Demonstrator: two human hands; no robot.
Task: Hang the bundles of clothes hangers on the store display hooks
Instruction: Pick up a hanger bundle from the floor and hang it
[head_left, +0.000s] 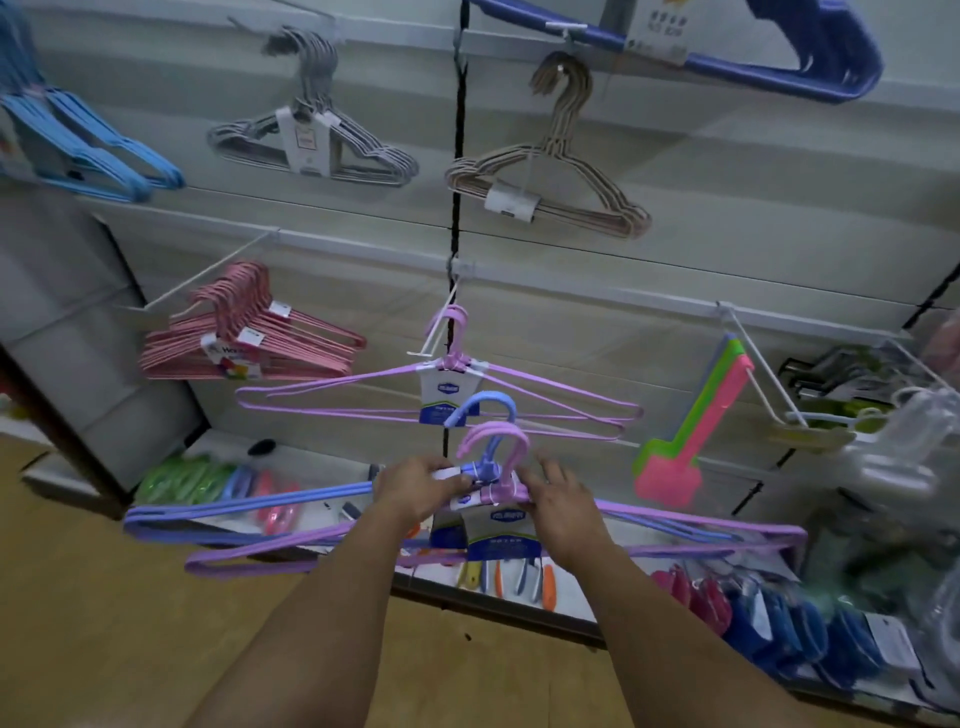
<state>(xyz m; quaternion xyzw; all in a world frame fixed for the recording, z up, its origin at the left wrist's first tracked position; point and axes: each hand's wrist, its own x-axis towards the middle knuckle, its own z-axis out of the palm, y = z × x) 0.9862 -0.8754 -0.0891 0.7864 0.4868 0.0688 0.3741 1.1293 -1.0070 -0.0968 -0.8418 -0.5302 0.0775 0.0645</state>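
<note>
1. The bundles (322, 525) lay crosswise, 9 to 3 o'clock, hooks up toward 12, below the display hook (441, 327).
2. The left hand (415, 493) pinched the necks.
3. The right hand (566, 509) touched them, fingers loosely spread.

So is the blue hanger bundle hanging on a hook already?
No, the blue hanger bundle is in the left hand, below the display hook.
</note>
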